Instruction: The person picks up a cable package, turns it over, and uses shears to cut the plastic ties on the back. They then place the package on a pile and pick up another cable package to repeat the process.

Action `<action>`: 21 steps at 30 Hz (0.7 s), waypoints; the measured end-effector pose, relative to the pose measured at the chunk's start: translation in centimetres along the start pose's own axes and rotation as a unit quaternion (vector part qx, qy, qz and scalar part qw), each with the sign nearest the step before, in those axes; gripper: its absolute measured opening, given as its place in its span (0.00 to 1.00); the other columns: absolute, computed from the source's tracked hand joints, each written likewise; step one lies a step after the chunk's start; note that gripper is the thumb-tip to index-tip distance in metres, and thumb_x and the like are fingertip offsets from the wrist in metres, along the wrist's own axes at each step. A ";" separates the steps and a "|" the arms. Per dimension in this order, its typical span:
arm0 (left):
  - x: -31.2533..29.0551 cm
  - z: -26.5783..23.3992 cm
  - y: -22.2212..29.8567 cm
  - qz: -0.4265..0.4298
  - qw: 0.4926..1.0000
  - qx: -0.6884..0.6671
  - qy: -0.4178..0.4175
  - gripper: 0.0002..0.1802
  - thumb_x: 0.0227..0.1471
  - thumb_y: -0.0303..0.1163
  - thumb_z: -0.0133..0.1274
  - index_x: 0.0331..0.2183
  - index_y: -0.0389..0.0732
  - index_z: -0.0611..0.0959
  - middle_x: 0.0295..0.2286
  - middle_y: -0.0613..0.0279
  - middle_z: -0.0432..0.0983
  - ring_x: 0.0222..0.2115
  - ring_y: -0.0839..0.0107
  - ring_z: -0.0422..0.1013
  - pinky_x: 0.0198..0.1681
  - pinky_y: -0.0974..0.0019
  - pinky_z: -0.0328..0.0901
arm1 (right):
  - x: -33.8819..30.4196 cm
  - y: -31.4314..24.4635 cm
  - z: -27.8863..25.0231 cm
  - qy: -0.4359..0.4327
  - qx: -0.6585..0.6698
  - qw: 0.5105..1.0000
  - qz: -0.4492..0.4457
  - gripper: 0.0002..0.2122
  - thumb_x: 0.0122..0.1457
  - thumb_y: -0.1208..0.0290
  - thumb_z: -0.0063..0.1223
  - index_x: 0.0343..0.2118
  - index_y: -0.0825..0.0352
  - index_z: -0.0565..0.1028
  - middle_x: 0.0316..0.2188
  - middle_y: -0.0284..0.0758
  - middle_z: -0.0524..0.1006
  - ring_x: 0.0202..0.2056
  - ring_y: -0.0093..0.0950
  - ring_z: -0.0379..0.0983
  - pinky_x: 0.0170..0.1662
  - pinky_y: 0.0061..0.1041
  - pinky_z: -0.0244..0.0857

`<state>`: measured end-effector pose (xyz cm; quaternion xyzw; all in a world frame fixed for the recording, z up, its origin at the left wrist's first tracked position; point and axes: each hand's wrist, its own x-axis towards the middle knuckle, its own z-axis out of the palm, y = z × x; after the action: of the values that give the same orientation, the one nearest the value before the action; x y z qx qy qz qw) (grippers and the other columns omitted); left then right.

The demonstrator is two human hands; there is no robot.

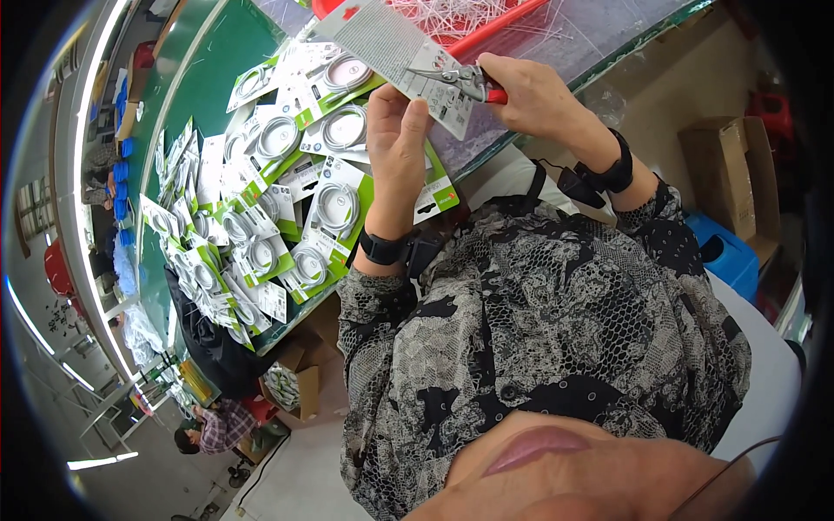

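Observation:
My left hand (398, 143) is closed at the near edge of a packaging card (387, 43), its thumb and fingers pinching it. The card's grey-white printed back faces up, with a hang hole at its far end. In my right hand (539, 100) is a pair of cutting pliers (465, 81) with red handles. Their metal jaws lie over the middle of the card; whether the blades grip anything is too small to tell. Beside my left hand spreads a heap of green-and-white cards with coiled pale cables (337, 207). The card's underside is hidden.
A red tray (499, 28) of thin clear-white plastic strips stands beyond the card, some strips spilling over its rim. The green table (228, 43) runs off to the left. Cardboard boxes (725, 174) and a blue container (725, 256) stand at right. Another person (228, 425) sits far off, lower left.

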<state>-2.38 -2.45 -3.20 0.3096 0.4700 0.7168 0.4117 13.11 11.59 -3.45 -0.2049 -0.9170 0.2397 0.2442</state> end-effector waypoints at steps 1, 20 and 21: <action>0.1 -0.3 0.1 0.002 1.000 -0.013 0.005 0.17 0.61 0.30 0.47 0.50 0.36 0.66 0.42 0.63 0.71 0.40 0.77 0.69 0.46 0.70 0.66 | -0.1 0.0 -0.2 0.000 0.016 1.000 0.011 0.16 0.46 0.77 0.56 0.40 0.66 0.67 0.28 0.43 0.73 0.32 0.45 0.71 0.34 0.37 0.65; 1.9 -2.4 -2.1 0.057 0.949 -0.297 -0.093 0.31 0.58 0.45 0.44 0.56 0.36 0.65 0.31 0.59 0.71 0.29 0.71 0.65 0.33 0.69 0.61 | -0.4 -4.3 0.7 0.056 0.027 0.995 -0.076 0.17 0.42 0.80 0.55 0.38 0.68 0.68 0.30 0.40 0.71 0.34 0.42 0.70 0.36 0.36 0.64; 1.9 -2.4 -2.2 0.057 0.950 -0.292 -0.092 0.31 0.58 0.46 0.44 0.56 0.36 0.65 0.30 0.59 0.71 0.28 0.71 0.65 0.33 0.69 0.61 | -0.3 -4.7 0.6 0.052 0.013 0.995 -0.084 0.17 0.41 0.80 0.55 0.38 0.68 0.68 0.30 0.40 0.71 0.35 0.42 0.70 0.37 0.37 0.64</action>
<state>-4.65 -1.27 -6.05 0.2671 0.1819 0.8130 0.4843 11.82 7.46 -1.45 -0.1357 -0.9137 0.2195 0.3139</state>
